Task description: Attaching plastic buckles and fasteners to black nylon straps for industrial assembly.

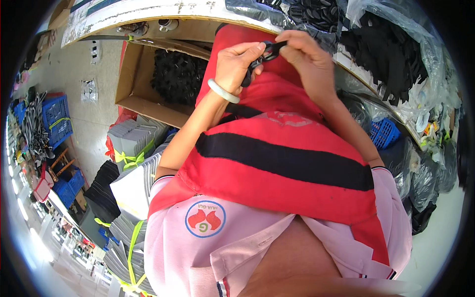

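Observation:
Above my red-aproned lap, my left hand [237, 63] and my right hand [311, 62] are close together. Both pinch a small black looped piece [271, 51], which looks like a strap or buckle; its exact kind is too small to make out. My left thumb and fingers close on its left end, and more black material hangs below them. The right thumb and forefinger grip the other end. A pale bangle [222, 92] circles my left wrist. To the left of that hand, an open cardboard box [129, 74] holds a heap of small black pieces [177, 74].
Along the far side runs a worn workbench edge [118, 15]. Black strips [386, 54] lie on clear plastic at the right. Stacked grey sheets [136, 133] tied with yellow-green bands stand at my left, with a blue crate [57, 116] beyond. Another blue basket [384, 132] sits at right.

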A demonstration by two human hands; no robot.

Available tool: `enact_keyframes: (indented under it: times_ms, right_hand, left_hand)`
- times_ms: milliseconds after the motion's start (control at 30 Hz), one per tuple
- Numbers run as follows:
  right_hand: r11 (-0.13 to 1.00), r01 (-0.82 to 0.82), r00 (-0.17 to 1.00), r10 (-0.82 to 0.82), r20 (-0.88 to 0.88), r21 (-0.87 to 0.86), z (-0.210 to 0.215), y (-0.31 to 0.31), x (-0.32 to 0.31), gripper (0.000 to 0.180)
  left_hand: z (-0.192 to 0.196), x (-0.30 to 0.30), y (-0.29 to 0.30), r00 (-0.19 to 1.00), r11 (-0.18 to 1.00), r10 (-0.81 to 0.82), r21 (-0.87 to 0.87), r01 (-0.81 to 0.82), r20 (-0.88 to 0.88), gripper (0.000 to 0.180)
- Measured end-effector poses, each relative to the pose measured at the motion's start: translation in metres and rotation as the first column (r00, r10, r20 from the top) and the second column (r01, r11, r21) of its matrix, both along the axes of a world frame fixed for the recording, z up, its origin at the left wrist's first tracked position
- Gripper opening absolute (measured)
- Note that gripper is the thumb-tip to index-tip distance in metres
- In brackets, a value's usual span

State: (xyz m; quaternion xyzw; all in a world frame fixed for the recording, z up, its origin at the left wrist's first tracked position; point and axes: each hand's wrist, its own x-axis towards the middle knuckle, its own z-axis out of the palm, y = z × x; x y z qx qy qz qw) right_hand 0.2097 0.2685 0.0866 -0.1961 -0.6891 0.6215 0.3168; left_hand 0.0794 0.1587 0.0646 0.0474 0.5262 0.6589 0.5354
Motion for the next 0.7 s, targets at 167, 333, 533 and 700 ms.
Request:
enact_keyframes:
  times_ms: [167,333,533,700]
  right_hand:
    - [0.925,-0.079,0.929,0.203,0.309,-0.372,0.017,0.014,0.010,0.017]
    - [0.878,-0.036,0.892,0.244,0.380,-0.477,-0.001,0.008,0.013,0.019]
    - [0.802,0.022,0.965,0.140,0.223,-0.597,0.002,-0.004,0.000,0.020]
    - [0.680,-0.191,0.871,0.450,0.198,-0.708,-0.010,0.014,0.010,0.024]
  left_hand:
    - [-0.005,0.003,0.003,0.976,0.998,0.053,0.052,-0.043,-0.210,0.020]
    - [-0.005,0.013,0.000,0.905,0.991,0.079,0.129,-0.028,-0.419,0.017]
    - [-0.003,0.008,-0.006,0.854,0.974,0.104,0.227,0.017,-0.510,0.016]
    - [0.005,-0.003,-0.015,0.747,0.945,0.065,0.281,0.166,-0.661,0.015]
